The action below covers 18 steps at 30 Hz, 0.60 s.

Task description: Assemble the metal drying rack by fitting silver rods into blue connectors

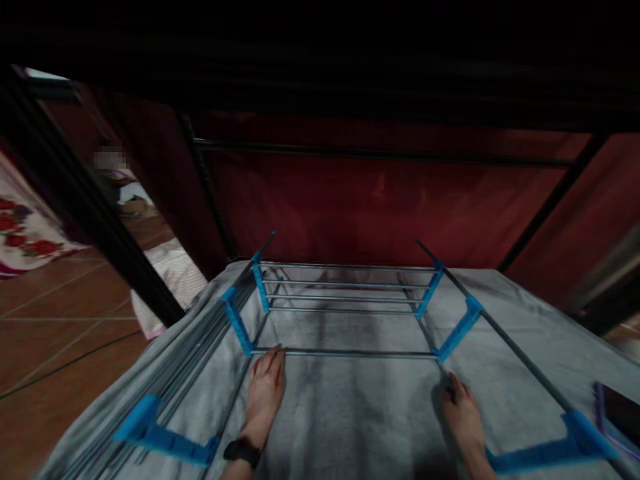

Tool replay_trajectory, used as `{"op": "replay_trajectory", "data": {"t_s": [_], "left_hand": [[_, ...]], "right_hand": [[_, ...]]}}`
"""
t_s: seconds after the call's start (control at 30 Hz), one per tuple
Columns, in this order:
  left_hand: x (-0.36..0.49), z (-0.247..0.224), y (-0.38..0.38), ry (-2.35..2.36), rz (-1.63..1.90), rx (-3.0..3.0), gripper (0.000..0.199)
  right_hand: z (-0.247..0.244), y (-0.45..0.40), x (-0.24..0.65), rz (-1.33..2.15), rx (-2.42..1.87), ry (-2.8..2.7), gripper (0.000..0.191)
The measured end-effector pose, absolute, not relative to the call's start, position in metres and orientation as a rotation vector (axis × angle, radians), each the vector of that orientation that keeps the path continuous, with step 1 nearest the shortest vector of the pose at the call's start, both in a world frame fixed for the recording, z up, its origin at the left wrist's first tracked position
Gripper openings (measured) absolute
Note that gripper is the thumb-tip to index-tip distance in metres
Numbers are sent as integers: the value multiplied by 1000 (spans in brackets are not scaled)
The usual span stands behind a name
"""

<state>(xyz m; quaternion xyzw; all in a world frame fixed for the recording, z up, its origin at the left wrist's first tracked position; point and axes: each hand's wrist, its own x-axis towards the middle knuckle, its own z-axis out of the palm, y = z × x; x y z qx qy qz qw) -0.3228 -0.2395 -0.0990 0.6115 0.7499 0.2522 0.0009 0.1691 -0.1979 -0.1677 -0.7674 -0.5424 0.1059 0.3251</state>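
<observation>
The thin grey metal crossbar (345, 353) of the blue-jointed wire rack lies left-to-right on the grey cloth, touching the flat, empty left hand (265, 387)'s fingertips; the loosely spread, empty right hand (463, 410) rests just short of it.

Top third of the frame is near black, nothing readable there. Blurred patch (111, 159) at upper left, contents can't be told. Both forearms cut off by the bottom edge. Right hand (463, 413): fingertips in shadow near the blue bracket (457, 332), contact unclear. Dark flat object (620, 413) at lower right is cut by the right edge, can't identify it. Metal rack (345, 352) rails run out of frame bottom left and bottom right. Floral cloth (25, 233) clipped by the left edge.
</observation>
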Motion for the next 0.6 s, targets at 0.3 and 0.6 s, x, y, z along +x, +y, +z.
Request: {"op": "replay_trajectory", "data": {"t_s": [0.3,0.6], "left_hand": [[-346,-106,-268,2778,817,1298,51],[-362,-99,-243,2733,711,1305,45]], "right_hand": [[-178,-181,192,306,-2024,-1534,72],[-174,-161,184,166,-1969,-1551,65]]}}
